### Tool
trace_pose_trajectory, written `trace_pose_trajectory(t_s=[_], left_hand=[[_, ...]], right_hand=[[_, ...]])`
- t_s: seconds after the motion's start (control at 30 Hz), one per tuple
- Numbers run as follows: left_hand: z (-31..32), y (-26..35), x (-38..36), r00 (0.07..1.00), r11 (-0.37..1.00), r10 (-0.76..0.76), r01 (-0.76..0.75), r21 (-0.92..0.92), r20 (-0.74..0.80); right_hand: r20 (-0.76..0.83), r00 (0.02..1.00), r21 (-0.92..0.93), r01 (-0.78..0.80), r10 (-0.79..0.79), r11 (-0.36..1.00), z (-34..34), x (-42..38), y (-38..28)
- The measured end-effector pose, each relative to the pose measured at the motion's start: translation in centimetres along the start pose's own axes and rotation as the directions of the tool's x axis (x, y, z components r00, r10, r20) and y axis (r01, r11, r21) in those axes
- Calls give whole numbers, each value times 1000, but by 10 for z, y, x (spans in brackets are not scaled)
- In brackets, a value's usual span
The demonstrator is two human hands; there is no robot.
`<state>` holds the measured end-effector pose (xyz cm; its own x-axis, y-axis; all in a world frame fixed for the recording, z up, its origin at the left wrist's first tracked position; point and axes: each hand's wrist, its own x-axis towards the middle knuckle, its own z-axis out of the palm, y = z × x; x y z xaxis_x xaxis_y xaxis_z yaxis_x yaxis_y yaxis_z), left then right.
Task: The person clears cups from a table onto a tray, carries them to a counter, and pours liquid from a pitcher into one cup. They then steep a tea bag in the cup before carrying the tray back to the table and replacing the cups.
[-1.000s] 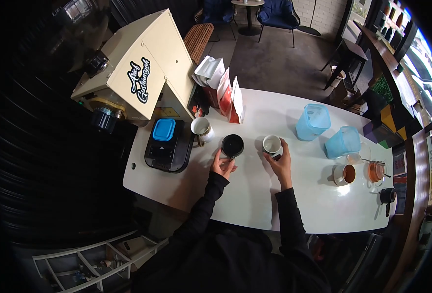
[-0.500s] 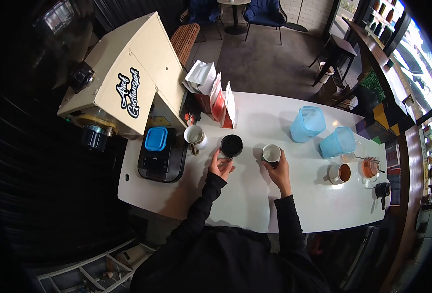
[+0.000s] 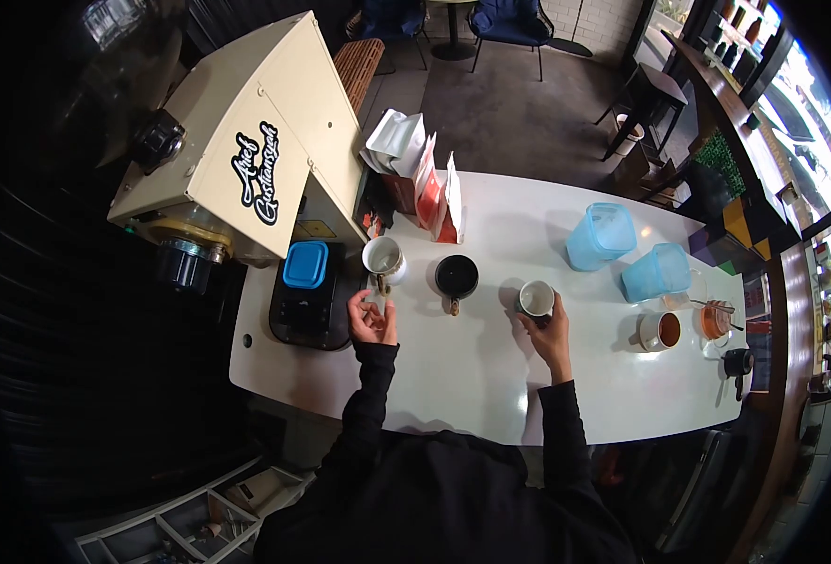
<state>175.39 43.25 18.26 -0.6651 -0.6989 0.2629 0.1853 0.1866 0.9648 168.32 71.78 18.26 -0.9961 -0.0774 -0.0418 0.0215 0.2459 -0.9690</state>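
In the head view, the person is leaning over a white table (image 3: 472, 385), both sleeves dark. The left hand (image 3: 374, 320) is lying just below a white mug (image 3: 383, 258), its fingers curling loosely toward the mug's handle; whether they are actually gripping the handle cannot be told. The right hand (image 3: 549, 329) is cupping a small white cup (image 3: 535, 299) from below, fingers touching its near side, though how tightly they are closing is not clear.

Between the two hands a black cup (image 3: 457, 276) is standing alone on the table, its handle pointing toward the person, with neither hand touching it.

Just left of the left hand, a black scale (image 3: 307, 305) is carrying a blue lidded box (image 3: 304, 264), crowding that side of the white mug. Behind it a large cream machine (image 3: 246, 150) is looming over the table's corner. Behind the mug and black cup, several coffee bags (image 3: 425, 183) are standing upright.

Well to the right, two blue plastic containers (image 3: 627, 249) are sitting side by side. Near the right end a mug of brown drink (image 3: 661, 330) and a glass (image 3: 716, 321) are standing close together, with a small black pitcher (image 3: 740, 363) just beyond them.
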Motion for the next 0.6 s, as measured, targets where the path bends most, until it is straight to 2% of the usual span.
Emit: trace_pose_trajectory(t_s=[0.07, 0.13, 0.17, 0.2, 0.27, 0.33, 0.37, 0.4, 0.43, 0.53, 0.57, 0.6], left_hand=[[-7, 4, 7, 998, 998, -38, 36, 42, 57], [-5, 8, 1, 990, 1000, -23, 22, 10, 138], [-2, 9, -4, 969, 996, -52, 69, -62, 242], [2, 10, -9, 933, 984, -73, 125, -127, 353], [17, 14, -26, 829, 970, -132, 222, -103, 544], [31, 12, -47, 671, 951, -191, 308, -35, 717], [41, 15, -58, 607, 965, -169, 260, 7, 776], [49, 17, -70, 538, 977, -152, 208, 44, 829], [57, 20, -83, 458, 973, -191, 203, 107, 868], [79, 10, -114, 351, 1000, -13, 7, 11, 936], [87, 14, -120, 320, 1000, -2, 12, -2, 947], [94, 18, -125, 277, 999, 31, -49, -18, 960]], right_hand=[[-28, 1000, -33, -2, 1, 999, 0, -2, 0], [-82, 997, -65, -16, 10, 998, -3, -7, 7], [-107, 988, -157, 90, -107, 983, -5, -10, 16], [-127, 967, -255, 184, -221, 949, -9, -15, 25], [-202, 956, -252, 160, -214, 954, -16, -32, 26], [-193, 961, -213, 154, -196, 965, -24, -53, 21], [-189, 965, -244, 131, -179, 961, -28, -64, 14], [-181, 983, -115, 1, -21, 993, -32, -77, 7], [-186, 983, -100, -30, 11, 994, -36, -88, 2], [-221, 972, -42, -93, 82, 995, -47, -118, 1], [-217, 967, 14, -130, 130, 991, -51, -127, -6], [-206, 963, 70, -165, 177, 984, -55, -135, -10]])
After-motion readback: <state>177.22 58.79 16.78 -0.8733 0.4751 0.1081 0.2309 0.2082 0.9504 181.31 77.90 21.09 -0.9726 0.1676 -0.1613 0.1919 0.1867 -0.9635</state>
